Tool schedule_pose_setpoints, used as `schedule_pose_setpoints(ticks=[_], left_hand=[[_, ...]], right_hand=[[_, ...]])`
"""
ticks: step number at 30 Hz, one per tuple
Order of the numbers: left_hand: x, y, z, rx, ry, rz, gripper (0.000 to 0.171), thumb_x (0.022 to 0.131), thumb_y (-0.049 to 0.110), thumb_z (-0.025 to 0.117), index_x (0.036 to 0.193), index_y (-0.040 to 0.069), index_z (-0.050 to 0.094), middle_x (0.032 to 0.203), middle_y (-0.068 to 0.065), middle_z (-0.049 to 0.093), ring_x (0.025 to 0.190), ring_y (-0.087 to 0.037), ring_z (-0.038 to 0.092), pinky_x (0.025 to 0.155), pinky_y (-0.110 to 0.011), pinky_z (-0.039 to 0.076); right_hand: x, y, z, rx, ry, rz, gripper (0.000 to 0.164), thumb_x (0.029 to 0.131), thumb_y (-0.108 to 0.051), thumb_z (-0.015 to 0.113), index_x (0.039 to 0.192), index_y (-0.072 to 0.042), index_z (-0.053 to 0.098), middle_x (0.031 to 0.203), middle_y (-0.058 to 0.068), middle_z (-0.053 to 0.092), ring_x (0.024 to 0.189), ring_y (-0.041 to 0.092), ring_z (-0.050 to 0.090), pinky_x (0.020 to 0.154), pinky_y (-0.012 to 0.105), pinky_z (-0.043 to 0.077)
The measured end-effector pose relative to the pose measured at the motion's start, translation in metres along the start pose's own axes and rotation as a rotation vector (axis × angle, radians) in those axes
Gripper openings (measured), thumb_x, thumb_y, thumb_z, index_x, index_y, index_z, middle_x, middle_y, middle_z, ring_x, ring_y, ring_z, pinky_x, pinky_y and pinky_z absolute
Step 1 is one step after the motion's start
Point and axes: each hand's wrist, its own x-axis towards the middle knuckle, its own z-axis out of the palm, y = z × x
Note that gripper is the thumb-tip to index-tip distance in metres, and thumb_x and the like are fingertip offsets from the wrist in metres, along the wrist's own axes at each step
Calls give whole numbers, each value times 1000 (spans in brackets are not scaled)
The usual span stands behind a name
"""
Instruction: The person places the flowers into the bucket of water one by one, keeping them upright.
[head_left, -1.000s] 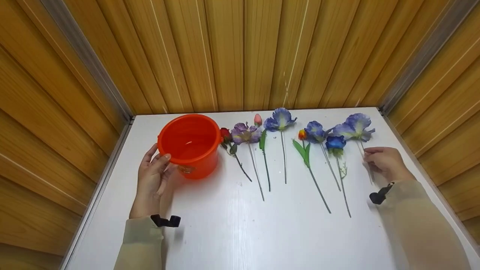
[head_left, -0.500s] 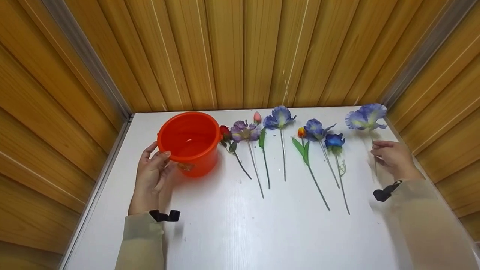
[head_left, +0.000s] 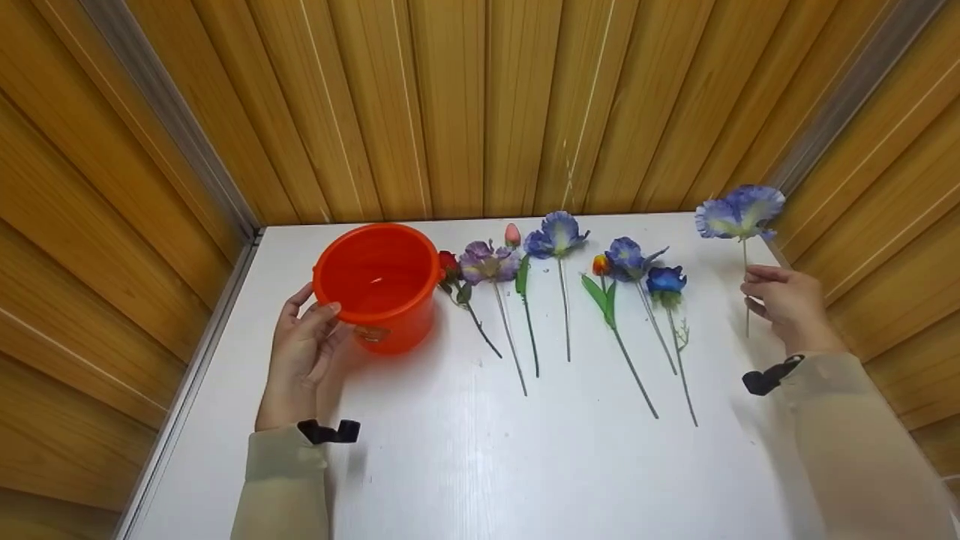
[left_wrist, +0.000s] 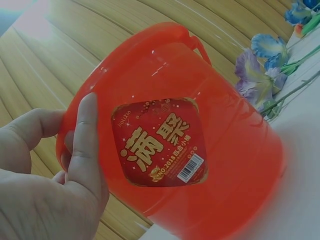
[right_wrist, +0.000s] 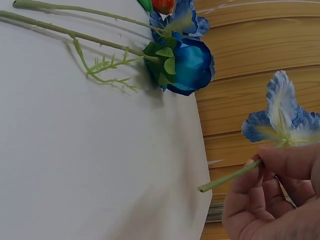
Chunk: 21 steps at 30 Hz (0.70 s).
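My left hand holds the near left rim of a red plastic bucket, thumb outside and fingers round the edge. A label shows on its side in the left wrist view. On the right, my right hand pinches the stem of a blue-and-white artificial iris between thumb and fingers. Its bloom points up and away, raised above the table. In the right wrist view the cut stem end sticks out past the fingertips. Nearest to this hand on the table lies a blue rose.
Several artificial flowers lie in a row on the white table: a red rose, a purple iris, a pink bud, a blue iris, an orange tulip and another blue iris. Wood-look panels enclose the table.
My right hand has lifted the blue-and-white iris off the table, moving it up and slightly right, away from the other flowers. The left hand and bucket have stayed in place.
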Motion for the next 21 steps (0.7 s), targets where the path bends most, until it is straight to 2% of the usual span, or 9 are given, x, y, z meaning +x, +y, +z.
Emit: schedule_pose_setpoints(ticks=[3, 10, 13, 17, 21], left_hand=[[0, 0, -1, -20, -5, -2, 58, 106, -6, 69, 153, 22, 48, 118, -2, 75, 88, -15, 79, 77, -29, 72], [1, -2, -2, -25, -3, -20, 64, 104, -2, 77, 155, 23, 49, 123, -3, 74, 94, -18, 80, 81, -30, 72], [0, -2, -1, -32, 3, -28, 65, 103, 0, 79, 156, 24, 49, 128, -6, 73, 95, -19, 80, 82, -30, 72], [0, 0, -1, -30, -7, -28, 64, 105, -1, 76, 157, 23, 48, 133, -8, 71, 95, -18, 80, 82, -29, 72], [0, 3, -3, -28, -6, -32, 62, 107, -2, 73, 157, 24, 48, 132, -6, 71, 96, -18, 81, 82, -29, 72]], right_hand=[[0, -3, 5, 15, -4, -2, 31, 107, 1, 72, 105, -29, 79, 93, -15, 76, 90, 5, 71, 79, 19, 67], [-4, -10, 14, 36, -57, -18, 28, 107, 0, 73, 113, -26, 79, 99, -13, 77, 96, 8, 72, 81, 20, 68], [-6, -13, 20, 80, -82, -35, 28, 106, 1, 74, 117, -24, 79, 101, -12, 77, 98, 9, 71, 82, 20, 68], [-7, -16, 30, 153, -130, -64, 29, 104, 2, 78, 119, -22, 80, 105, -9, 77, 100, 11, 70, 85, 22, 68], [-7, -16, 44, 175, -185, -97, 30, 103, 2, 79, 121, -22, 81, 108, -8, 76, 101, 12, 68, 87, 23, 67]])
